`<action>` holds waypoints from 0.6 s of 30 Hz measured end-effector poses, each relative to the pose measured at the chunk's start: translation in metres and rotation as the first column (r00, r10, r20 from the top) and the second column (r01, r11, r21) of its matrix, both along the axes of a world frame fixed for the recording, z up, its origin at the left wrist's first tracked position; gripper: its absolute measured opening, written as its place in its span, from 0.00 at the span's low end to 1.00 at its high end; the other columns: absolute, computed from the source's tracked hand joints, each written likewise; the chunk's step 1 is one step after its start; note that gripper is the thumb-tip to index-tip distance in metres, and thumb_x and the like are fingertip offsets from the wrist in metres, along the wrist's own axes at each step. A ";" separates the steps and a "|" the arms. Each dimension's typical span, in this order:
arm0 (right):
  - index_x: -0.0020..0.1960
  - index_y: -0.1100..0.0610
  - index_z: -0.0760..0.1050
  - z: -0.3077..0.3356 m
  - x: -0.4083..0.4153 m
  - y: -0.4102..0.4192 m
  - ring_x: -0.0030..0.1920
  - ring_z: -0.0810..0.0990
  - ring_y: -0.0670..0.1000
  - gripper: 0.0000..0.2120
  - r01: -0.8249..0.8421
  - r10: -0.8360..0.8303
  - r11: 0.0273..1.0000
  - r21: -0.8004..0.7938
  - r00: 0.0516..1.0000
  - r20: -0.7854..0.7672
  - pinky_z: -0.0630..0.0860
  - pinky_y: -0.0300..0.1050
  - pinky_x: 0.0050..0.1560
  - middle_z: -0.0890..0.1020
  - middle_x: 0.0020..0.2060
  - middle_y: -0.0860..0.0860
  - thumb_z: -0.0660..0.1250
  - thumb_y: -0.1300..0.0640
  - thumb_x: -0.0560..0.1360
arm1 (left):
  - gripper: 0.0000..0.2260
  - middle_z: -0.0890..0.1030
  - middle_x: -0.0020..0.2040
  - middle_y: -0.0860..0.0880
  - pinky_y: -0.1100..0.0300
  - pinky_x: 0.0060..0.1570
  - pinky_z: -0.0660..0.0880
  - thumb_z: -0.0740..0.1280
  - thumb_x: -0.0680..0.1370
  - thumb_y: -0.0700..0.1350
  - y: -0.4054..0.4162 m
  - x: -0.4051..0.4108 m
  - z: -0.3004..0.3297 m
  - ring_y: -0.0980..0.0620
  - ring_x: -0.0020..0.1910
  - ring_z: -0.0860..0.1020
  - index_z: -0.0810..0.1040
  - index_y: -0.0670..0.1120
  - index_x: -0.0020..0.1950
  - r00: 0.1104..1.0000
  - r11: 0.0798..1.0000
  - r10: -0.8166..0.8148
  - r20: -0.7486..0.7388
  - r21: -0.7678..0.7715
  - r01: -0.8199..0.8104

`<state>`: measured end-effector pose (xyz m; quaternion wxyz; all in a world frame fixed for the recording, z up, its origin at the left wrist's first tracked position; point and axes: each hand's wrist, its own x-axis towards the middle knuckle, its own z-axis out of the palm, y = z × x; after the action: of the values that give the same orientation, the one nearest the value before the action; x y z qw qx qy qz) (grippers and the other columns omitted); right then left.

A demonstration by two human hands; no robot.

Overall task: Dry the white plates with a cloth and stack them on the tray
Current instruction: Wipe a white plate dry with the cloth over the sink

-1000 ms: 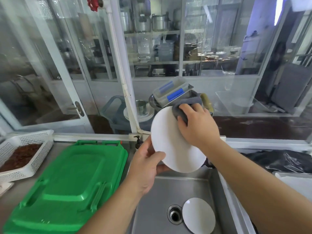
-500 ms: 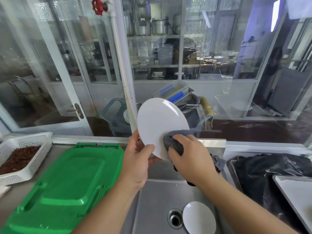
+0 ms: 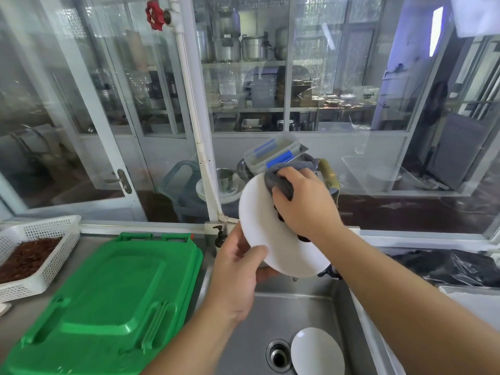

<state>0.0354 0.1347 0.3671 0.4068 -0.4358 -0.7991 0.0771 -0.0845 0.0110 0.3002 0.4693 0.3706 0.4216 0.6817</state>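
Glass-paned partition (image 3: 338, 77) behind a steel counter (image 3: 16, 320) — shelves (image 3: 243, 63) of metal pots (image 3: 253, 47) beyond, daylight through

The right hand (image 3: 303, 204) covers the upper right of the white plate (image 3: 273, 234) held above the sink (image 3: 270, 315), and most of the grey cloth (image 3: 281, 177) is bunched out of sight under its fingers. The left hand (image 3: 238, 269) hides that plate's lower left rim. In the sink, the second plate (image 3: 316, 350) is cut off by the bottom edge. Left of the sink, the green lid (image 3: 108, 299) runs past the bottom left corner.
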 end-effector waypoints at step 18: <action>0.62 0.51 0.79 -0.009 -0.004 -0.037 0.53 0.77 0.53 0.14 -0.166 0.161 0.985 -0.054 0.983 -0.086 0.72 0.46 0.51 0.79 0.56 0.51 0.66 0.45 0.82 | 0.24 0.87 0.56 0.45 0.48 0.47 0.84 0.67 0.71 0.38 0.008 -0.012 -0.002 0.47 0.52 0.86 0.83 0.59 0.63 0.994 1.000 -0.008 -0.109 -0.024 0.005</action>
<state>0.0312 0.0978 0.3581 0.4178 -0.3775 -0.8122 0.1523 -0.0967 0.0187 0.2980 0.4523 0.4029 0.4534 0.6539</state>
